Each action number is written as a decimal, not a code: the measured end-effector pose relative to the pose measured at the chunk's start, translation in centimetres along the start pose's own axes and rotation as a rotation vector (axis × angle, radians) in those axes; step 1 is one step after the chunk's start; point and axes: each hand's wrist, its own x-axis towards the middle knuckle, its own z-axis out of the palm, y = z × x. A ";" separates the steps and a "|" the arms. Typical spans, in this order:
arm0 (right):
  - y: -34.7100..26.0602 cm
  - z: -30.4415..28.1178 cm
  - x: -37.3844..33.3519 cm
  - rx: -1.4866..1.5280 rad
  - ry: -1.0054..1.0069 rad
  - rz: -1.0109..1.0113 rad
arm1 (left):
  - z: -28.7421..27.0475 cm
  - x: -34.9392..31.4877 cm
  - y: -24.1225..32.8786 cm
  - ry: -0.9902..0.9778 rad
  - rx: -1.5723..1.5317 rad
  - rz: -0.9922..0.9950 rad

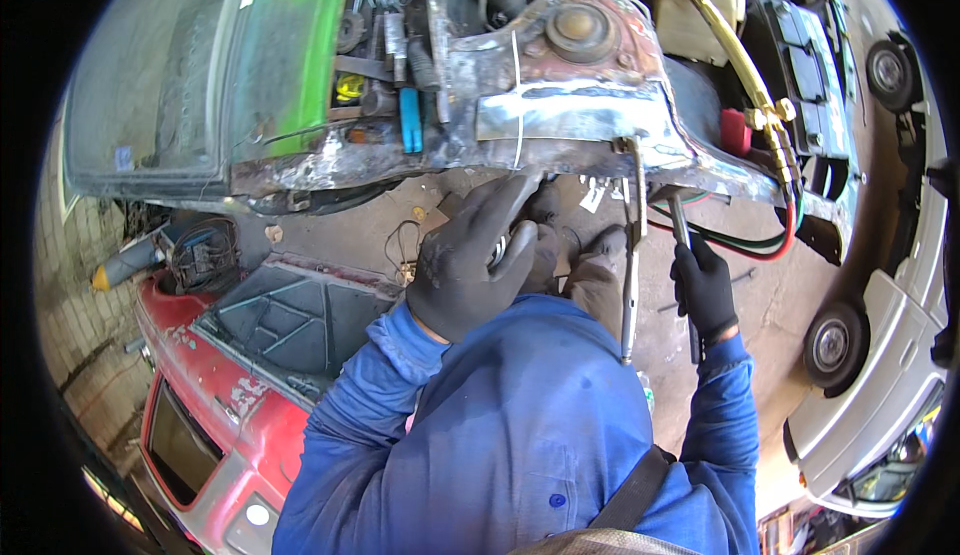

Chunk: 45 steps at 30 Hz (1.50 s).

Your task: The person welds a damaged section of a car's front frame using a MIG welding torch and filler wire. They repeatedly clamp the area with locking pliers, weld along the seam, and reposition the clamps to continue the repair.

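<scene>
In front of me is the bare, worn fender metal of a green car body (420,170), with a shiny metal patch (570,115) on top. My left hand (465,270), in a dark glove, lies with its fingertips at the lower metal edge. Its fingers are stretched and the thumb stands apart, so it is open; a small pale spot shows between them. My right hand (705,293), also gloved, is closed round a hammer (681,223) whose head is at the underside of the edge. Between my hands, a long-handled clamp (632,265) hangs from the edge beside the patch.
Yellowish hoses with a brass torch fitting (775,120) lie over the engine bay, with red and green hoses below. A blue-handled tool (411,120) and other tools rest at the left. A red car (215,375) stands left, a white vehicle (880,355) right.
</scene>
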 end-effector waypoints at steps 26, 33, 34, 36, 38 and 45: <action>9.0 2.5 -3.0 -0.426 0.004 -0.041 | -9.0 26.7 -17.2 0.100 0.977 -0.160; 10.6 1.6 -2.7 -0.403 0.029 -0.016 | -10.1 23.1 -16.7 0.170 0.885 -0.022; 10.8 1.4 -2.7 -0.396 0.017 -0.001 | -10.4 22.2 -15.9 0.181 0.871 0.005; 11.2 1.1 -2.7 -0.392 0.019 -0.019 | -10.4 20.3 -14.4 0.184 0.763 -0.024; 11.5 1.1 -2.6 -0.380 0.021 -0.014 | -10.1 17.6 -13.0 0.210 0.703 -0.005; 10.7 2.1 -1.5 -0.188 0.020 0.083 | -5.9 9.2 -9.4 0.278 0.700 -0.078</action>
